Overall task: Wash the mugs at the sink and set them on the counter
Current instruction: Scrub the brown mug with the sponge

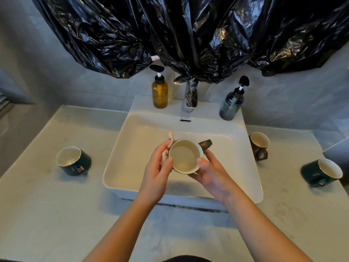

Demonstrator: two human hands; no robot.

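Over the white sink (132,129) I hold a brown mug (186,155) with a cream inside, mouth up, handle pointing to the far right. My right hand (211,173) cups it from below with the thumb on the near rim. My left hand (157,167) presses a pale cloth (168,148) against the mug's left wall, thumb on the rim. A dark green mug (73,160) stands on the counter to the left. On the right counter stand a second brown mug (258,145) and another dark green mug (323,172).
A chrome tap (189,96) stands behind the basin between an amber pump bottle (160,91) and a dark pump bottle (231,104). Black plastic sheeting (188,35) hangs over the wall above. The pale counter (47,205) runs along both sides of the sink.
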